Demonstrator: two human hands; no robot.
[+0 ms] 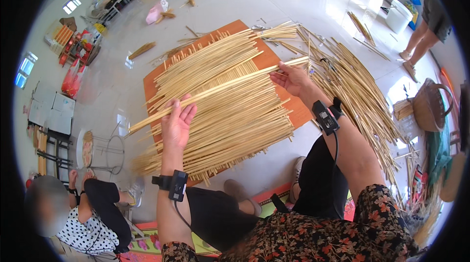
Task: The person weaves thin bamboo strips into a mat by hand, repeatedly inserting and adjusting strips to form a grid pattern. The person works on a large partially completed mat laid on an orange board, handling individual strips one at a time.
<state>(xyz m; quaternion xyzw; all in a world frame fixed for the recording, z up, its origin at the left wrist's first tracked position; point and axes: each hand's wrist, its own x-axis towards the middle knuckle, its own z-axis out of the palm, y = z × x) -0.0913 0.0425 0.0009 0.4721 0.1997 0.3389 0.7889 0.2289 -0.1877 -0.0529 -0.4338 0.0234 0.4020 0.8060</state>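
Observation:
A few long pale straw stalks (pixel 230 82) lie across both my hands, raised above a low board. My left hand (pixel 177 124) grips them toward their left end, thumb and fingers closed around them. Near their right end, my right hand (pixel 292 79) pinches the same stalks. Below, a thick layer of cut stalks (pixel 230 130) covers most of the reddish-brown board (pixel 299 110). Under these, more stalks run crosswise, with their ends showing along the board's far and near edges.
A large heap of loose stalks (pixel 357 91) spreads over the floor to my right. A wicker basket (pixel 429 106) and a white bucket (pixel 398 16) stand beyond it. One person (pixel 88 213) sits at the lower left; another (pixel 431 22) stands at the far right.

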